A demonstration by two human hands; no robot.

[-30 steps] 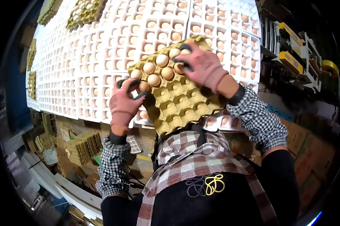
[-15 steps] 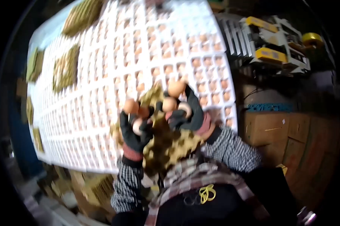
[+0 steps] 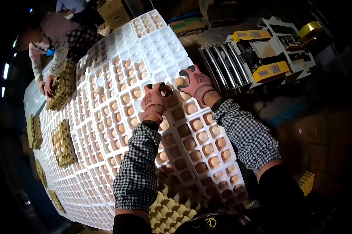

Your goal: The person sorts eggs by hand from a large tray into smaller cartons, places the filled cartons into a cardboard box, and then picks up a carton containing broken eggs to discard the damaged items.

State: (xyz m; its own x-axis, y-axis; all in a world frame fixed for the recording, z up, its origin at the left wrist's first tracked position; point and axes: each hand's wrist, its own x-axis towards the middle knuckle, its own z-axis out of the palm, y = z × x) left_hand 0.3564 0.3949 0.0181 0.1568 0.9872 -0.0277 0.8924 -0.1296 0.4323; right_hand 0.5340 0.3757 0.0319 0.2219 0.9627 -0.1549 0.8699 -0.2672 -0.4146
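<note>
At the far left, a co-worker (image 3: 59,35) leans over, both hands on a stack of pulp trays (image 3: 61,86). Below and to the right of that stack, a pulp tray with eggs (image 3: 62,144) rests on the wide spread of white trays (image 3: 105,134), whose square cups hold many brown eggs.

Nearer the middle, the left hand (image 3: 156,102), in a pink glove with dark fingertips, reaches palm down over the white trays. Its fingers are curled, and a pale rounded surface shows between the thumb side and the fingertips; whether they grip it firmly, I cannot tell. A brown egg (image 3: 137,93) sits in a cup just left of this hand, apart from its fingers.

Just to the right, the right hand (image 3: 197,84), gloved alike, has its thumb and fingers bent around the upper egg (image 3: 180,81). That egg lies at the left side of the hand, between the dark fingertips, above the trays. The lower egg (image 3: 185,96) is just beneath the thumb; contact there is unclear.

Below the forearms, a pulp tray (image 3: 172,210) lies close to the person's body. Farther right stands a roller machine (image 3: 242,58) with yellow parts.
</note>
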